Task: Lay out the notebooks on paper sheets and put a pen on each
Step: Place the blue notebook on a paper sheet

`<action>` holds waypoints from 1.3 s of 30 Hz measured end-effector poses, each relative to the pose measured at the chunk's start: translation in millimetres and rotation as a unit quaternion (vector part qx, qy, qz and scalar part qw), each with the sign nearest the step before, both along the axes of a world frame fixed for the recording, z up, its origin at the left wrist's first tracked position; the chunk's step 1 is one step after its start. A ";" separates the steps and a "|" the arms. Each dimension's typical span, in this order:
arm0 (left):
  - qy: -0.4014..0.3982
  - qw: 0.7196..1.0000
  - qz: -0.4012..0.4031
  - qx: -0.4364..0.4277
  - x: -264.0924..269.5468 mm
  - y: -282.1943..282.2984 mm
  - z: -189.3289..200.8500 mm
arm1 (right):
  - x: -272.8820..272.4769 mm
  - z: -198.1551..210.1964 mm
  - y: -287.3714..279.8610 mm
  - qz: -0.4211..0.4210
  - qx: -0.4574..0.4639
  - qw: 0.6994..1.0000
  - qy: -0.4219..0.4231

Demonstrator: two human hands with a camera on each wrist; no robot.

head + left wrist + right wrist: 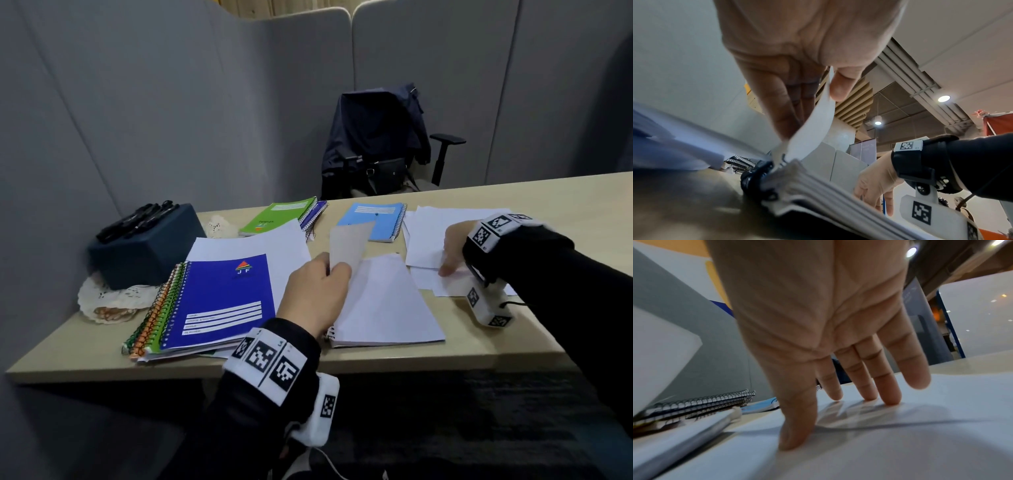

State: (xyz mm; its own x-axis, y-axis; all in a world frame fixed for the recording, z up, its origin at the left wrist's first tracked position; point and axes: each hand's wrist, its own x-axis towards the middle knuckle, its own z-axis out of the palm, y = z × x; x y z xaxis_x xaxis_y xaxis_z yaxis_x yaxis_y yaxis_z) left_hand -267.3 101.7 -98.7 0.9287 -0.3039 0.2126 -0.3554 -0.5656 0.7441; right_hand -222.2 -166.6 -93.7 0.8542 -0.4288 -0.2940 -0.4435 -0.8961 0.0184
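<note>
My left hand pinches the raised cover or top leaf of a spiral notebook lying with white pages up at the table's front centre; thumb and fingers hold that leaf upright. My right hand lies with straight fingers pressing loose white paper sheets at the right. A dark blue notebook tops a stack of spiral notebooks at the left, partly on a white sheet. A green notebook and a light blue notebook lie further back. Black pens rest on a dark box.
The dark box stands on lace doilies at the table's left end. Behind the table an office chair carries a dark jacket and a bag. Grey partition panels close off the back and left.
</note>
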 end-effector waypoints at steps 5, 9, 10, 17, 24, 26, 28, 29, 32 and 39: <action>-0.011 0.998 0.027 -0.059 -2.2 2.0 -2.0 | -10.3 -8.1 -5.4 0.025 -0.057 0.995 -0.083; 0.001 0.994 0.040 -0.102 -5.5 0.9 -1.0 | -19.8 2.4 1.9 0.045 -0.123 0.987 -0.088; 0.005 0.992 0.043 -0.115 -5.6 0.3 -0.4 | -22.6 6.6 4.7 0.043 -0.140 0.984 -0.101; 0.001 0.985 0.059 -0.163 -4.6 5.5 6.3 | -46.2 27.6 47.8 0.115 -0.161 0.948 -0.250; 0.090 0.984 0.048 -0.149 -2.0 14.3 -0.5 | -72.2 3.1 122.1 0.223 -0.122 0.949 -0.186; 0.128 0.983 0.045 -0.125 -2.4 15.7 -4.5 | -79.6 -0.7 135.5 0.243 -0.125 0.951 -0.143; 0.144 0.982 0.049 -0.111 -2.8 16.6 -6.0 | -87.0 -2.3 144.8 0.258 -0.139 0.950 -0.112; 0.151 0.981 0.049 -0.107 -2.0 16.7 -6.1 | -90.4 -2.4 148.1 0.262 -0.145 0.948 -0.105; 0.186 0.975 0.033 -0.113 -2.1 16.4 -5.1 | -99.4 -2.2 154.6 0.271 -0.153 0.946 -0.085; 0.195 0.976 0.011 -0.091 -4.4 14.7 -6.6 | -112.6 -8.2 161.1 0.293 -0.151 0.939 -0.098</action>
State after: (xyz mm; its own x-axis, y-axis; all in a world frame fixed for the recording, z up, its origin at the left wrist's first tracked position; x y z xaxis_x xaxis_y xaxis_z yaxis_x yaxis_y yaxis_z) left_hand -271.7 116.4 -105.3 0.9557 -0.2727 -0.1108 -0.0133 -0.4161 0.9092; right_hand -334.8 -5.5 -101.8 0.9945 0.0936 -0.0468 0.1030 -0.9545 0.2799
